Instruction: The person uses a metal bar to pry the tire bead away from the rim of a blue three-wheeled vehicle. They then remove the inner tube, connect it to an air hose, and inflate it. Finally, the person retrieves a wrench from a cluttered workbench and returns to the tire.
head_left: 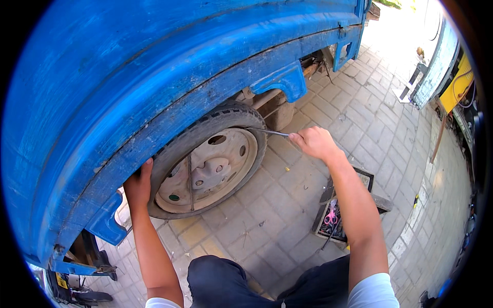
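A wheel sits under the blue vehicle body, its black tyre (261, 149) around a dirty whitish steel rim (233, 146) with oval holes. My right hand (317, 142) is closed round a slim metal tyre lever (275, 133), whose tip reaches the seam between tyre and rim at the upper right. At the wheel's left side my left hand (138, 186) grips the tyre, thumb upward along its sidewall; the other fingers are mostly hidden behind it. A second thin metal bar (190, 179) lies across the rim, roughly upright, left of the hub.
The blue side panel (154, 82) overhangs the wheel, with a blue bracket (282, 82) beyond it. By my right forearm stands an open toolbox (321, 218) holding pink-handled scissors (331, 215) and small parts. Brick paving (287, 226) surrounds my knees. A yellow panel (456, 84) stands far right.
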A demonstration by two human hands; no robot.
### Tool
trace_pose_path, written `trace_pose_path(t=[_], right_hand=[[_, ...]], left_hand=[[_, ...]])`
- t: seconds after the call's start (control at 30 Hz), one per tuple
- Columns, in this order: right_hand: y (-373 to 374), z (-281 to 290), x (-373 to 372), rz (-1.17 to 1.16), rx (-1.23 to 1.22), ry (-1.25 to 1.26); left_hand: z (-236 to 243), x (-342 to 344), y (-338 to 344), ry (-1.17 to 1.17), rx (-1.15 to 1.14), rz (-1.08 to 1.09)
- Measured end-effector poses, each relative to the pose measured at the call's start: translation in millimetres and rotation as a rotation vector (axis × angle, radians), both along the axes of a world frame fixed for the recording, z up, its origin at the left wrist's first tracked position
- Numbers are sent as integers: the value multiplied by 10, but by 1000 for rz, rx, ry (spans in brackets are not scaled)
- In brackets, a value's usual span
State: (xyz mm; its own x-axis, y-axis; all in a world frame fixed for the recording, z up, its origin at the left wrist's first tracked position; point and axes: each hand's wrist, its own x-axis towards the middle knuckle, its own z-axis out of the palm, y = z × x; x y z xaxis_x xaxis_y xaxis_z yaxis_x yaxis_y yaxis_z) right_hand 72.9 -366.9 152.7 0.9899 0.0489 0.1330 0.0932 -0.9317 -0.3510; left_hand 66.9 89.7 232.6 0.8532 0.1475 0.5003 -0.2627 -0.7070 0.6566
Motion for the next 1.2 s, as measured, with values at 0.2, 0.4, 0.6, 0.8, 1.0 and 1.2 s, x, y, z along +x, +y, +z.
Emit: trace_pose_path(t=[0.2,0.4,0.6,0.8,1.0,1.2], right_hand=[[-171,246,450,112,-170,-3],[-97,196,568,107,-145,27],[1040,-428,-447,-183,679,183],[2463,-1224,-153,-186,1325,-133],[1497,-688,-39,13,440,-452],[1722,-646,-609,-153,763,-241]], left_hand=[[-115,-20,51,-25,-14,31],[-219,-59,-15,-55,-51,73],[-275,-164,48,-125,-88,33],[-864,-313,432,-149,-191,1],[-1079,-659,1212,27,-240,-116],[-689,-234,594,6,19,-64]])
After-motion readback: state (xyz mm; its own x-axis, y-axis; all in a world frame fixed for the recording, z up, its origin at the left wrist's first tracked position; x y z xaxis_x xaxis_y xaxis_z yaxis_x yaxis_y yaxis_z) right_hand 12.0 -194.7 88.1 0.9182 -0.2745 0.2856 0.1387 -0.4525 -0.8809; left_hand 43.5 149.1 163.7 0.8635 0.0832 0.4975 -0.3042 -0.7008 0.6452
